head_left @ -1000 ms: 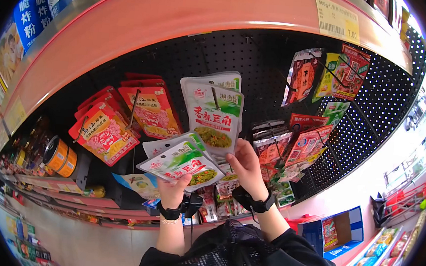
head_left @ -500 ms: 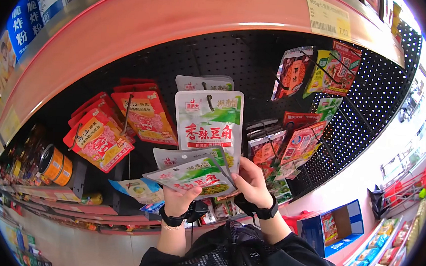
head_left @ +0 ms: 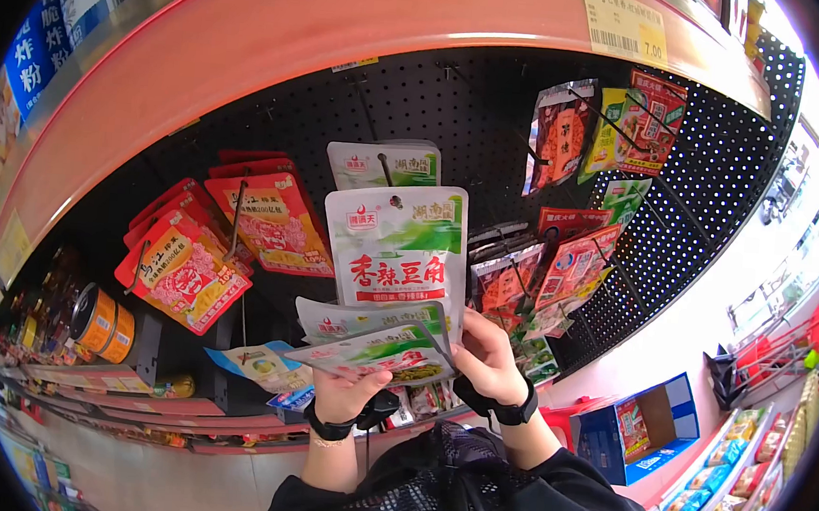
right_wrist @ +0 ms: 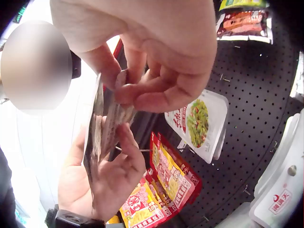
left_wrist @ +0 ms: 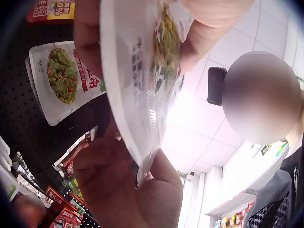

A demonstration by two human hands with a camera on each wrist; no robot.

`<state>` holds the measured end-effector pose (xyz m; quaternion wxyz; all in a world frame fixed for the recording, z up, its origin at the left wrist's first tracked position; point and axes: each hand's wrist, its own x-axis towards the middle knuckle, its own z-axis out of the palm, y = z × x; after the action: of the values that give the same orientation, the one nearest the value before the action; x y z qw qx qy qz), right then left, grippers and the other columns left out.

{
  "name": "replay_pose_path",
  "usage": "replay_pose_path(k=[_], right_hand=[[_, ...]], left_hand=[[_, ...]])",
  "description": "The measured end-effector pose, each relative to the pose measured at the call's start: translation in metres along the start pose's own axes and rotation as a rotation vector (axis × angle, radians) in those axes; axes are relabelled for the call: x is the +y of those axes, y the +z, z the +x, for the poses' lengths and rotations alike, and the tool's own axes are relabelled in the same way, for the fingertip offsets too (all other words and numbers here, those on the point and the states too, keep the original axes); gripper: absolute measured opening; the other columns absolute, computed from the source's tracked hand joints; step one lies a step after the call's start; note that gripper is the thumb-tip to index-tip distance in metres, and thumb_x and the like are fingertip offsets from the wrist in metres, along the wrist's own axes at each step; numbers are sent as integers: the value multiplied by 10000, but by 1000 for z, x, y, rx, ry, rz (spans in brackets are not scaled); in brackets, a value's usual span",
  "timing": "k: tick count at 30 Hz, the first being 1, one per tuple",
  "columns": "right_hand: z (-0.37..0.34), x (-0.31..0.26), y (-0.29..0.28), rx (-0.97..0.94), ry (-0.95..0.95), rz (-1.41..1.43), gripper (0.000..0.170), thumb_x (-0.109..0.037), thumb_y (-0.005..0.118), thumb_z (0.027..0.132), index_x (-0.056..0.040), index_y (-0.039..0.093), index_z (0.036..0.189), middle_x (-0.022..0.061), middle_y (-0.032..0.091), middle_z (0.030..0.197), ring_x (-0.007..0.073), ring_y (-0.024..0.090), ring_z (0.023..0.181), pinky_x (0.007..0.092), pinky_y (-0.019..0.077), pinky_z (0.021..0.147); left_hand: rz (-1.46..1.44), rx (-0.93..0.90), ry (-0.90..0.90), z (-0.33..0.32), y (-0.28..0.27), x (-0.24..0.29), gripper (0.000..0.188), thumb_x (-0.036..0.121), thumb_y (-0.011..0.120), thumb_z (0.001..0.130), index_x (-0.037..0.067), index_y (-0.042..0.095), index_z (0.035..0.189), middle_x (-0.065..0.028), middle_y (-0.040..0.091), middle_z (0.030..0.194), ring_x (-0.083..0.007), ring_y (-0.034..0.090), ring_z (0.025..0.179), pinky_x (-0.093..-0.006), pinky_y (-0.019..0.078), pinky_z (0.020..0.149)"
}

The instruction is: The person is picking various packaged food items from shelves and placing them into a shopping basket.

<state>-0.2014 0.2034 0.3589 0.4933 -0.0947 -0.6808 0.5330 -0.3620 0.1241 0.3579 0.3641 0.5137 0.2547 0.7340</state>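
In the head view the left hand (head_left: 345,393) holds several white-and-green pouches (head_left: 393,354) from below, thumb on top of the stack. My right hand (head_left: 492,361) pinches the right edge of the pouches. A larger upright pouch (head_left: 396,245) with red lettering stands behind the stack, off the hook; whether the right fingers hold it is partly hidden. Behind it, matching pouches (head_left: 359,165) hang on a hook. The right wrist view shows the right hand (right_wrist: 156,52) with curled fingers pinching pouch edges (right_wrist: 114,111), above the left palm (right_wrist: 111,183).
Red-and-yellow packets (head_left: 270,217) hang on hooks at the left, other packets (head_left: 562,133) at the right. Jars (head_left: 101,321) stand at lower left. An orange shelf edge (head_left: 368,39) arches above. A blue box (head_left: 640,428) and a cart (head_left: 778,352) are at the right.
The upright pouch has come down and toward me, away from the hanging ones. The held stack has tilted flatter, and my right hand has moved lower and slightly right.
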Motion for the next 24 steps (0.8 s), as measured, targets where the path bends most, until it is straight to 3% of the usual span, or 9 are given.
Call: replay_pose_path(k=[15, 21, 24], right_hand=[[-7, 0, -3, 7, 28, 87, 241, -13, 447, 739, 57, 463, 969, 85, 448, 820, 147, 427, 772, 237, 337, 695], [-15, 8, -7, -94, 54, -4, 223, -112, 420, 799, 48, 469, 947, 75, 456, 809, 156, 427, 767, 249, 335, 699], [-22, 10, 0, -56, 75, 68, 337, -239, 412, 821, 41, 416, 1009, 91, 459, 892, 158, 423, 827, 257, 331, 746]], left_hand=[[35, -23, 8, 0, 8, 2, 422, -58, 610, 645, -41, 433, 1027, -116, 518, 982, -162, 505, 888, -295, 410, 778], [34, 25, 33, 2, 12, 2, 415, -47, 610, 651, -33, 429, 1025, -108, 510, 981, -161, 502, 881, -297, 397, 784], [95, 95, -5, 0, 7, 0, 433, -41, 606, 656, -23, 407, 1040, -100, 499, 974, -159, 489, 890, -291, 381, 800]])
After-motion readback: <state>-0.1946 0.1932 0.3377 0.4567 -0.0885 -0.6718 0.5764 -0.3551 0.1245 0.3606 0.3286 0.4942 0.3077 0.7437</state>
